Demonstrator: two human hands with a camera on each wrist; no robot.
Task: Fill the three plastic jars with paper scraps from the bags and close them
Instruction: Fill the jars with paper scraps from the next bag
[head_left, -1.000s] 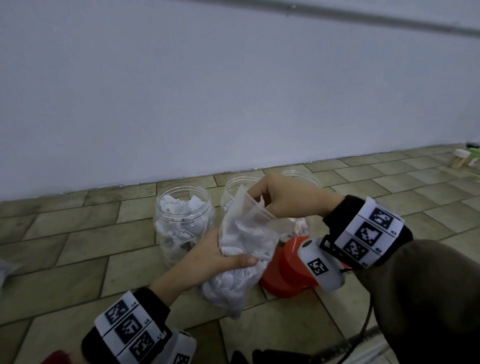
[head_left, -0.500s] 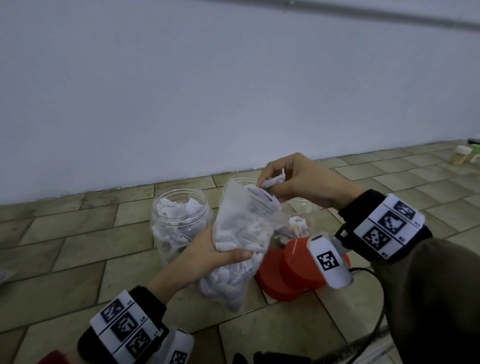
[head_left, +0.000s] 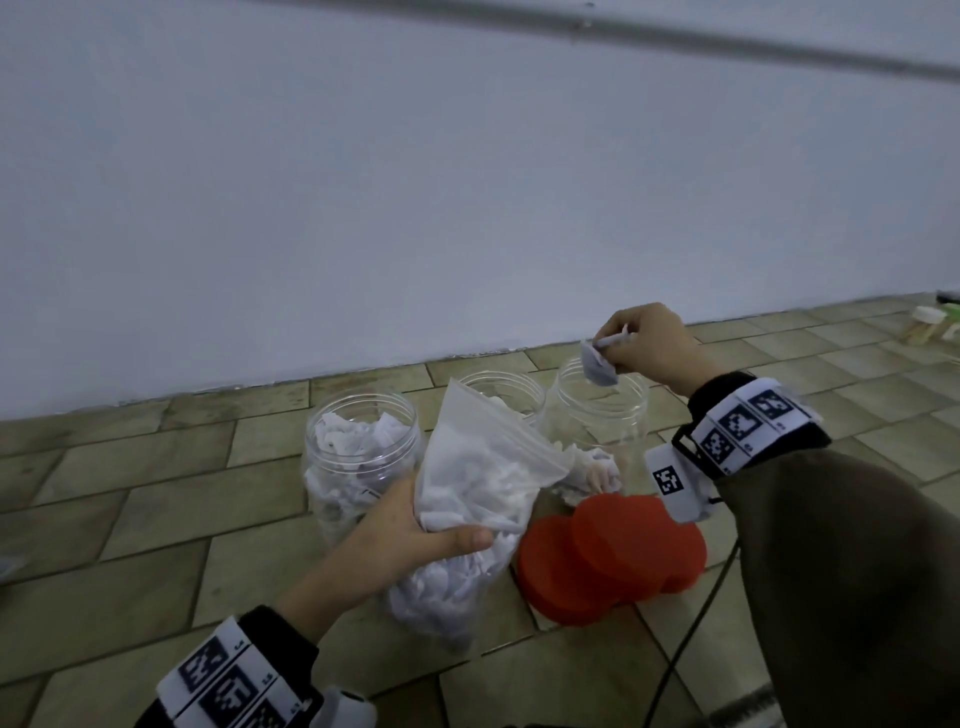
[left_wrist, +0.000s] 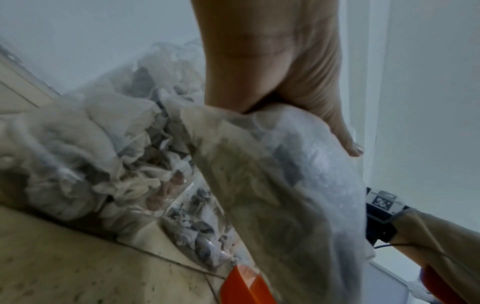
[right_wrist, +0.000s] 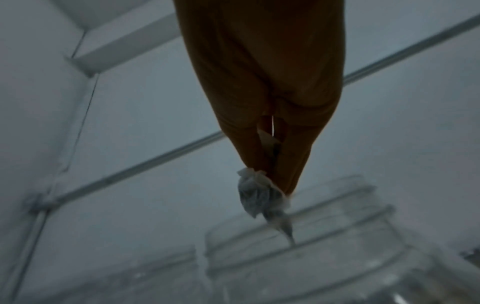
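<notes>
Three clear plastic jars stand open on the tiled floor by the wall. The left jar is nearly full of white paper scraps. The middle jar is mostly hidden behind a clear zip bag of scraps. My left hand grips that bag around its middle, mouth up. The right jar holds a few scraps at its bottom. My right hand pinches a small paper scrap just above that jar's mouth; the scrap hangs from the fingertips in the right wrist view.
Red jar lids lie overlapping on the floor in front of the right jar. A white wall runs close behind the jars. Small bottles stand far right. A dark cable trails over the tiles near my right sleeve.
My right hand drew a scrap out of the bag's mouth and carried it right and up, over the right jar. The left hand kept holding the bag.
</notes>
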